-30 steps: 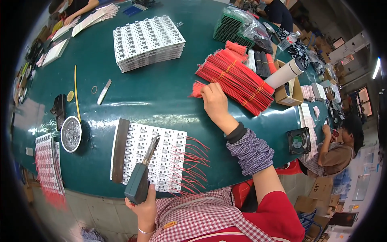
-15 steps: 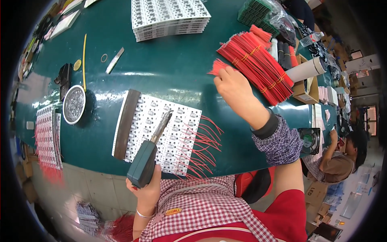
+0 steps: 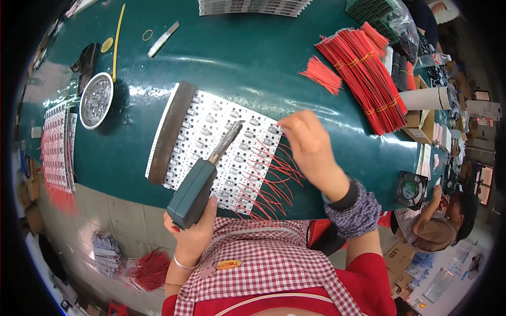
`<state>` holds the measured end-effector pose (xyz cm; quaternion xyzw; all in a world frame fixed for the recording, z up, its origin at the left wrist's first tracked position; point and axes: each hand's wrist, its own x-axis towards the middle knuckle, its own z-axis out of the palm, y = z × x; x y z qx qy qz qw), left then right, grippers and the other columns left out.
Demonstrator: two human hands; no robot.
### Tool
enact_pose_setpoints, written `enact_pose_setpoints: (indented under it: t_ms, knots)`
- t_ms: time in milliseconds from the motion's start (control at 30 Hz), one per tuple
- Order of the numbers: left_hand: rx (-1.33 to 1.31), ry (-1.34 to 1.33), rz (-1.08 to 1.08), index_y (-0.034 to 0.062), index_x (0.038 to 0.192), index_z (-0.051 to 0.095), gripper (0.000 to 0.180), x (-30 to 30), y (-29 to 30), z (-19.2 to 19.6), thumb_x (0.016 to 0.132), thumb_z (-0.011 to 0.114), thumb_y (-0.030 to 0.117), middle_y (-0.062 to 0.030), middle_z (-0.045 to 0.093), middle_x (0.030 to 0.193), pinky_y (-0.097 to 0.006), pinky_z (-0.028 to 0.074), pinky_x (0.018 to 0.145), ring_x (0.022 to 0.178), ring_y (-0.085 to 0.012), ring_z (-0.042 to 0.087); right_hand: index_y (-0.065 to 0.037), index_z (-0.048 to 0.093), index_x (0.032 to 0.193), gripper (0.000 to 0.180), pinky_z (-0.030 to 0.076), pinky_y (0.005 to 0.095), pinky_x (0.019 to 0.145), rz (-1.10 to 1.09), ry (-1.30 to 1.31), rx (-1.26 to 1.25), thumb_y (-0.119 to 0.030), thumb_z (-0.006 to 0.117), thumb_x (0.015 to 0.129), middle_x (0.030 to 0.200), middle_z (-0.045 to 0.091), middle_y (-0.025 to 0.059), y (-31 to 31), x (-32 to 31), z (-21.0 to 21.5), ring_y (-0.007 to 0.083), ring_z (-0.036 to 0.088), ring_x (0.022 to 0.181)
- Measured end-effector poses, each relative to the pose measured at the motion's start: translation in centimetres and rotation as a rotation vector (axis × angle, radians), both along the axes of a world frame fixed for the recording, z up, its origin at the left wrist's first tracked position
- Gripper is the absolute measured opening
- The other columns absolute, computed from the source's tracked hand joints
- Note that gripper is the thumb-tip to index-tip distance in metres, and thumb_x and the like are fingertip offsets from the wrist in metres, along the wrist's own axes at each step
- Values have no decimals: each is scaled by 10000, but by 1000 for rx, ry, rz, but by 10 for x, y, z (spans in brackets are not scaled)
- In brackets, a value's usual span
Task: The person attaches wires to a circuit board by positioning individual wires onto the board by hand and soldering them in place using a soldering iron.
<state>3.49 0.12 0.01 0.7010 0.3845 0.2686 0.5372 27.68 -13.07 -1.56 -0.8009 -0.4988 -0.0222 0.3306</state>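
Near edge first: left hand [image 3: 194,234] is wrapped round the handle of a green soldering gun [image 3: 191,190], firm hold. Its metal tip points away over the white component board [image 3: 216,124]; can't tell if the tip touches. Board lies flat on the green worktop [image 3: 237,58], close to the near edge, slightly rotated. Dark bar [image 3: 172,134] lies along the board's left side. Thin red wires [image 3: 279,168] trail off its right side.

Right hand [image 3: 312,147] is at the board's upper right corner, thumb and fingers drawn in; can't tell if a wire is gripped, too small.

Left side: more boards with red wires [image 3: 55,142] overhang the worktop edge. Further in, white bowl [image 3: 91,126] of silvery bits, black block [image 3: 89,63] just beyond it, yellow strip [image 3: 118,42] beside that.

Right side: black fan [image 3: 411,190]. Further out, a loose small red wire bunch [image 3: 321,75] next to a big banded red bundle [image 3: 363,81]; white tube [image 3: 426,98] over a cardboard box [image 3: 419,126].

Far end: board stack [image 3: 255,6], cut by the frame; green crate [image 3: 371,18] right of it.
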Motion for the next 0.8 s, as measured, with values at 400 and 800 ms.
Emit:
enact_pose_setpoints:
  t_ms: [400,800]
  knots:
    - [193,99,-201,5,920,740,188,-7,0,-8,750,820,7,-92,703,909,-285,516,675,718,-182,654,-35,713,958,258,525,347,648,-63,-23,45,99,710,738,856,642,86,4,-32,-20,253,636,786]
    - [67,55,-215,-34,912,719,175,3,3,3,750,785,-30,-88,676,843,-258,479,574,648,-128,617,-25,706,953,264,526,353,648,-43,25,69,111,695,726,846,632,90,3,-30,-21,264,634,774]
